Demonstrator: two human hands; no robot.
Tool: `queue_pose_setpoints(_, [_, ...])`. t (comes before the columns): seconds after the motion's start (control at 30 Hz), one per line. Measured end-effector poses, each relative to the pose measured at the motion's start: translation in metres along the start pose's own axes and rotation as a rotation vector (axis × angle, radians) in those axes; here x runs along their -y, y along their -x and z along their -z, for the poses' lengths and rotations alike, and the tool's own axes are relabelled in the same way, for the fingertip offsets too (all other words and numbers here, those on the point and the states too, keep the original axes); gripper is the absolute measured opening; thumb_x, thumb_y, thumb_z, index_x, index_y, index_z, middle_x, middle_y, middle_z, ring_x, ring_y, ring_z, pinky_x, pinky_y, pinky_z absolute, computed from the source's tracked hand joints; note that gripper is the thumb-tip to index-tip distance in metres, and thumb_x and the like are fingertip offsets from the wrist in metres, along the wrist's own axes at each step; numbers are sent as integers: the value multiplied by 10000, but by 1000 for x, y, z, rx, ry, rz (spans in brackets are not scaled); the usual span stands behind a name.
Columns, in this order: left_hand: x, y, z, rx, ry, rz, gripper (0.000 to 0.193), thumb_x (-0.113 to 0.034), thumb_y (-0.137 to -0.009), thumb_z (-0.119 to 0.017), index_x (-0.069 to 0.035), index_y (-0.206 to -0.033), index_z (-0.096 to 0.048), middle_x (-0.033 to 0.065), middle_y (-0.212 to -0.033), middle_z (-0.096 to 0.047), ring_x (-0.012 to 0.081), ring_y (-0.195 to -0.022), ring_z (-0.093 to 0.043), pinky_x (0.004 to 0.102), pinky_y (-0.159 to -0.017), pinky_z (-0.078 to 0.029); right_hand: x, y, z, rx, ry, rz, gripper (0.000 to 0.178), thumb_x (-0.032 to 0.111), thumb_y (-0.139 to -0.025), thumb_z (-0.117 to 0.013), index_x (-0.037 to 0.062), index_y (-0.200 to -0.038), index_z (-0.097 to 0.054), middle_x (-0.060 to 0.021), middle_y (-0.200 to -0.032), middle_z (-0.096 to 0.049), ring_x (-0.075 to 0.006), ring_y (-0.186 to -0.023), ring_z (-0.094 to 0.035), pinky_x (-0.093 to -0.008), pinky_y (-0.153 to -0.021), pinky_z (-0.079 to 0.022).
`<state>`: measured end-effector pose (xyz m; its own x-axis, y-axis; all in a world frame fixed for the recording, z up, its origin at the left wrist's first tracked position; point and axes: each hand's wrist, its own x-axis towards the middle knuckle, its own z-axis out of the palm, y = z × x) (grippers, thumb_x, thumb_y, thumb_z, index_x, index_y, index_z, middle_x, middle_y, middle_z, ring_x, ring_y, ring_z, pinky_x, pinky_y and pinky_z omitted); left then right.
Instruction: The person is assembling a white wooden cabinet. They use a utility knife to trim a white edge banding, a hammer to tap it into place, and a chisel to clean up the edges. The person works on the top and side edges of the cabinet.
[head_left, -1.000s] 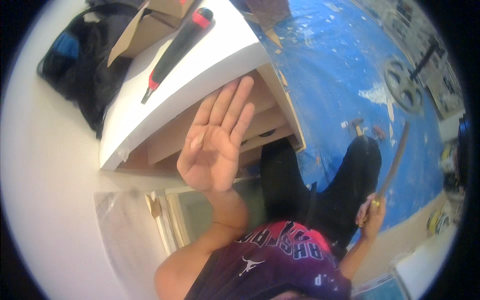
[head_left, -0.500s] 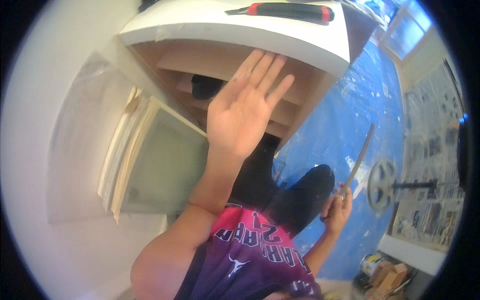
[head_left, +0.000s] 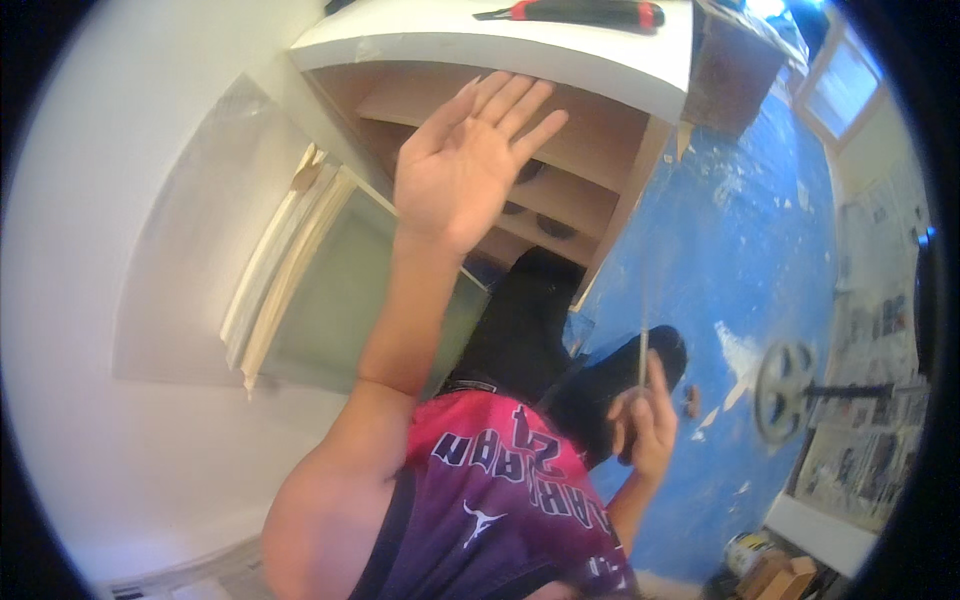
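My left hand (head_left: 465, 165) is raised with the palm showing and its fingers stretched out, holding nothing. Its fingertips reach the lower front edge of the white top of a shelf unit (head_left: 560, 58); whether they touch it I cannot tell. Lower down at the right, my right hand (head_left: 645, 425) is closed around a long, thin, strip-like tool (head_left: 643, 355), which points away from me and is seen almost edge-on. The tool's exact kind and its held end are unclear. On the white top lies a black and red utility knife (head_left: 590, 13), blade toward the left.
Framed panels (head_left: 330, 290) lean against the wall on the left. Blue sheeting (head_left: 730, 260) covers the floor at right. A grey wheel-like disc on a dark bar (head_left: 785, 390) stands farther right. Boxes and a can (head_left: 765, 560) sit at the lower right.
The tool in my right hand has swung from leaning right to nearly upright in view, and that hand moved left. My left hand shifted slightly up and left, still open. The view has shifted.
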<state>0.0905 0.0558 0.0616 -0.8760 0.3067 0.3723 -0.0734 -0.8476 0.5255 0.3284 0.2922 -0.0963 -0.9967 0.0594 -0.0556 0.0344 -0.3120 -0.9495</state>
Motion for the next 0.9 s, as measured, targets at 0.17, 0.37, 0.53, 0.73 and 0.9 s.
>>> queue_pose_setpoints(0.17, [-37,2,-29,-85,-1121,-72,422,-153,-957,-595,57,-1319,-540,229,-1255,-607,317,-1248,-547,455,-1061,-433,-9,-16,-56,178,-328,-70,661,171,-1012,-533,16,-1558,-194,-40,-647,-480,-109,-420,-466,-229,-421,-415])
queue_pose_setpoints(0.37, [-18,-75,-68,738,-2167,-877,350,-104,-818,-777,-73,-1152,-677,58,-1062,-669,234,-935,-647,346,-809,-541,2,-57,-104,244,-591,-133,589,211,-1050,-438,55,-1564,-196,-27,-662,-435,-121,-443,-476,-245,-414,-428])
queue_pose_setpoints(0.53, [-4,-106,-40,1154,-2198,-1333,470,-183,-710,-827,-111,-1161,-717,23,-963,-672,162,-856,-661,292,-667,-556,-5,-67,-114,286,-710,-140,571,216,-1060,-400,65,-1568,-189,-34,-708,-455,-98,-493,-482,-233,-438,-434])
queue_pose_setpoints(0.73, [2,-118,-44,1315,-2110,-1435,571,-217,-662,-852,-124,-1203,-698,2,-933,-623,163,-770,-641,288,-649,-574,-9,-75,-110,189,-807,-168,555,219,-1072,-375,98,-1576,-177,-29,-808,-473,-84,-528,-440,-226,-445,-425])
queue_pose_setpoints(0.9, [-1,-121,-39,1331,-2106,-1455,592,-187,-667,-842,-102,-1228,-677,15,-936,-603,174,-800,-614,275,-631,-546,4,-74,-103,228,-722,-114,539,211,-1078,-358,93,-1574,-182,-29,-814,-475,-79,-505,-430,-227,-425,-421])
